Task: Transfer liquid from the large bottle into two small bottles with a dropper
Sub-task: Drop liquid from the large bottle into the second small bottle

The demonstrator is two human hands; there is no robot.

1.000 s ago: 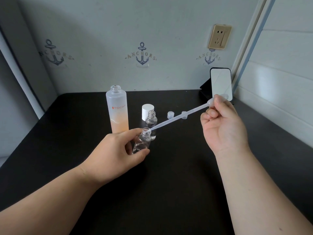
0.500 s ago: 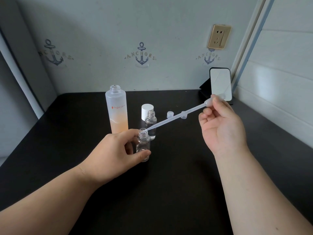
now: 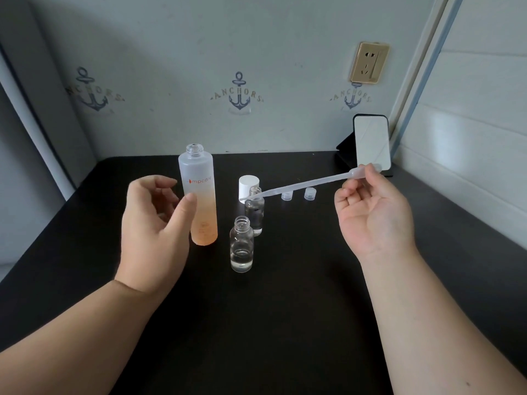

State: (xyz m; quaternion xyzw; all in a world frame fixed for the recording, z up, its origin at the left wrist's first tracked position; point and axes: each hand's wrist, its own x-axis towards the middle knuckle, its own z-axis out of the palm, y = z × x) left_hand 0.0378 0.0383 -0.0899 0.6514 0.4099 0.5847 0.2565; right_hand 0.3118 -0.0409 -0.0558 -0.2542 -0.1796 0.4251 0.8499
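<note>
The dropper (image 3: pixel 308 183) is pinched at its bulb by the right hand (image 3: pixel 373 212); its long axis runs leftward and slightly down, and the tip seems to hover at the mouth of the far small bottle (image 3: pixel 254 212). The left hand (image 3: pixel 155 220) is loosely spread and holds nothing, just beside the large bottle (image 3: pixel 199 195), which stands upright and uncapped. Half a second ago the near small bottle (image 3: pixel 241 246) was gripped by this hand; now it is released and stands between the hands.
</note>
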